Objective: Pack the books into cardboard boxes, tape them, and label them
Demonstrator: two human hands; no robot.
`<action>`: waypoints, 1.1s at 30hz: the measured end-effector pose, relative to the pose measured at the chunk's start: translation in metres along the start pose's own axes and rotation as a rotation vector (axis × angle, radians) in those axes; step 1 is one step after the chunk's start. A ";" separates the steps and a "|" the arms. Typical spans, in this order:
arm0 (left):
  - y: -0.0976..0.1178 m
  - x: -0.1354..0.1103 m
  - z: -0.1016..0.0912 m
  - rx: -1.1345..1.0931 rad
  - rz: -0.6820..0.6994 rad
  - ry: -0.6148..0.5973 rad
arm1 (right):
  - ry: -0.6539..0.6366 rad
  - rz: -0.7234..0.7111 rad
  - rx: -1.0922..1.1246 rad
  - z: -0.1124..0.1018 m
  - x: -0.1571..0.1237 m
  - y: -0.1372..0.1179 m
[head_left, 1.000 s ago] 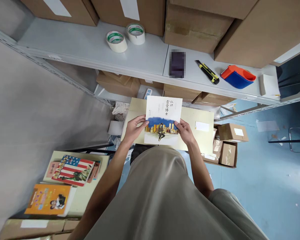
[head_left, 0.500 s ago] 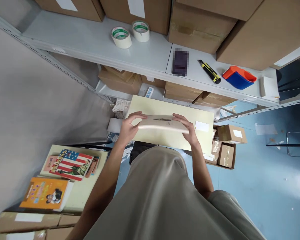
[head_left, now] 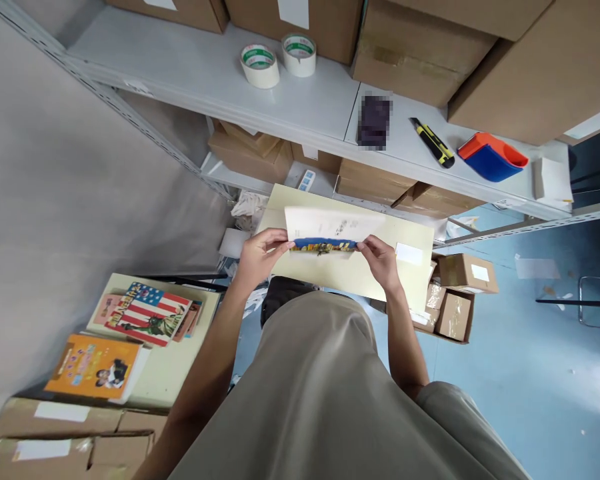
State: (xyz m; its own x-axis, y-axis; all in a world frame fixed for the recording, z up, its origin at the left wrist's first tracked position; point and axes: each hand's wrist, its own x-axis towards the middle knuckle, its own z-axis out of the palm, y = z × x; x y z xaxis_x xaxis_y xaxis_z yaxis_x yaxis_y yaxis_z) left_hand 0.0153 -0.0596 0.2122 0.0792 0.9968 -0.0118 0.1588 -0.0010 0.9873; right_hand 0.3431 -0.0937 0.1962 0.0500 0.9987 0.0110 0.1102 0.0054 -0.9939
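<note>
My two hands hold a thin book with a white cover and a blue and gold city picture. It is tilted steeply, so its cover looks foreshortened. My left hand grips its left edge with the fingers curled. My right hand pinches its right edge. The book hangs just over a pale yellow board that lies below the shelf.
On the grey shelf lie two tape rolls, a dark blurred object, a yellow utility knife, an orange and blue scoop-shaped object and cardboard boxes. At the lower left are books on a small table. Small cartons sit on the blue floor.
The book faced me cover up, then was turned edge-on, and now its cover shows again at a steep tilt. Both hands stayed on its edges. The view shifted slightly.
</note>
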 end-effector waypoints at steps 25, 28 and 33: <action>-0.001 -0.010 0.014 -0.014 -0.179 0.091 | -0.064 0.251 0.127 0.019 -0.007 -0.009; -0.009 -0.011 0.010 -0.022 -0.208 0.099 | -0.112 0.279 0.139 0.017 -0.006 -0.003; -0.038 -0.008 -0.002 0.038 -0.248 0.113 | -0.157 0.308 -0.036 0.023 0.000 0.022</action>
State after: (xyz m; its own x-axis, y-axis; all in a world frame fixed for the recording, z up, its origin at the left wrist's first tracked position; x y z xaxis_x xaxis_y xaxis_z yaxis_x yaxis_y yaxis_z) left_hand 0.0070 -0.0674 0.1748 -0.0771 0.9695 -0.2326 0.1963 0.2435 0.9498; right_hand 0.3223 -0.0921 0.1722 -0.0666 0.9489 -0.3083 0.1490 -0.2961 -0.9435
